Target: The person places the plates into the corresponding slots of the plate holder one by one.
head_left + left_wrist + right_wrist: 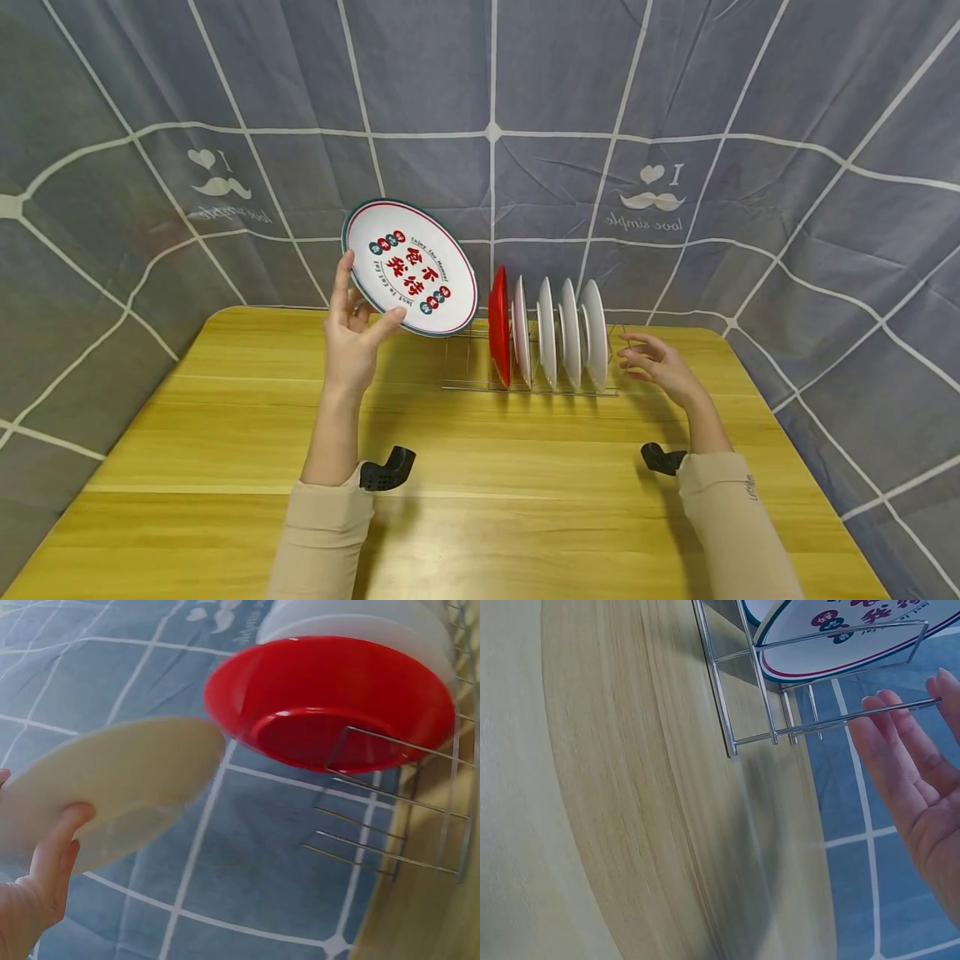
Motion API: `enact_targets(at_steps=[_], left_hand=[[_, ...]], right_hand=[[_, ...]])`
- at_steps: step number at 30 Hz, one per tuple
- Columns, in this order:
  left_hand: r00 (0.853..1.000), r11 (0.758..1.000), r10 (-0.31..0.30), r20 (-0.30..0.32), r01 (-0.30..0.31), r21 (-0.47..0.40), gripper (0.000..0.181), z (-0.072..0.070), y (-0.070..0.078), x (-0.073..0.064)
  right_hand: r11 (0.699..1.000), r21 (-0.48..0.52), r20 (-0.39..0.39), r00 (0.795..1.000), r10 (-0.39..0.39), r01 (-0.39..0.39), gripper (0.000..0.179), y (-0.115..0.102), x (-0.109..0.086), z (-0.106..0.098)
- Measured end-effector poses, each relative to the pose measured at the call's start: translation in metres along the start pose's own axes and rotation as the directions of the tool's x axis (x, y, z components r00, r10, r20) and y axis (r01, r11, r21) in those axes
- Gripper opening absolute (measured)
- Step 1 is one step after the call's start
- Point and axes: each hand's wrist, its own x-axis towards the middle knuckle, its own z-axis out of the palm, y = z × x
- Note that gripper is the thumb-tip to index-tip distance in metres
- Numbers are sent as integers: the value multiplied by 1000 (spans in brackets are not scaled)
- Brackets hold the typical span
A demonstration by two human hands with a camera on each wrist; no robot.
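Observation:
A white plate [412, 267] with a green rim and red and green lettering is tilted up above the table, left of the wire dish rack [465, 387]. My left hand [352, 337] grips its lower left edge, thumb on the printed face and fingers behind. The plate's pale underside [127, 787] shows in the left wrist view. At the rack's right end, my right hand [660, 367] pinches an upright end wire between thumb and fingertips. A red plate [498, 329] stands at the left of the row in the rack, with several white plates [572, 333] upright beside it.
The rack stands near the back of a wooden table [510, 500]. A grey-blue curtain [420, 75] with white grid lines hangs behind and around the sides. Black wrist mounts [387, 469] stick out from both sleeves over the table.

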Motion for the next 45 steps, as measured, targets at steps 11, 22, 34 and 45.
enact_targets(at_steps=[11,22,34,45], left_hand=[[992,922,29,122,-73,380,82,4,-33,-3],[979,868,-25,202,-79,490,73,32,-25,-12],[974,856,-125,191,8,516,71,54,-30,-16],[970,826,-142,196,7,564,69,61,-49,-27]], right_hand=[[1000,-16,-5,1000,26,-26,50,0,1,2],[1000,13,0,1000,24,-24,48,2,1,0],[996,79,32,998,-50,47,44,1,-1,-2],[999,29,0,1000,29,-29,47,-4,0,2]])
